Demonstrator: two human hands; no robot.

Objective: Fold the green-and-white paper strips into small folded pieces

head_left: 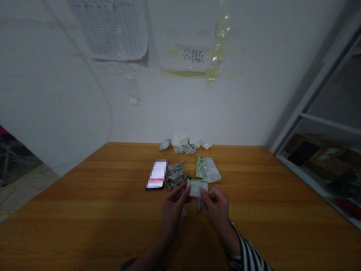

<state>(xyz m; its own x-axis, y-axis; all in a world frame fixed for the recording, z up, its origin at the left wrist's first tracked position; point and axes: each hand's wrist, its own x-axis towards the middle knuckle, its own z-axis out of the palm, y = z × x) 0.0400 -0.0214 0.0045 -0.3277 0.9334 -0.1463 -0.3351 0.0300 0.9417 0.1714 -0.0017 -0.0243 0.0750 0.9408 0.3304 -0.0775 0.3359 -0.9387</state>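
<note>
Cannot read the print on the slip (197,187): too small, and its lower corners are covered by the left hand (173,201) and right hand (216,205). Cannot make out the phone (156,175) screen, blurred to blocks. Cannot tell the scraps (176,176) apart. Loses both forearms at the bottom edge, the wall sheet (113,30) at the top, and the dark shelf (324,158) at the right.

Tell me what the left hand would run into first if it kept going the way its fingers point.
The left hand pinches the paper slip together with the right hand. Pushed on, forward and slightly right, it would probably meet the pile of folded papers first; depth is unclear.
</note>
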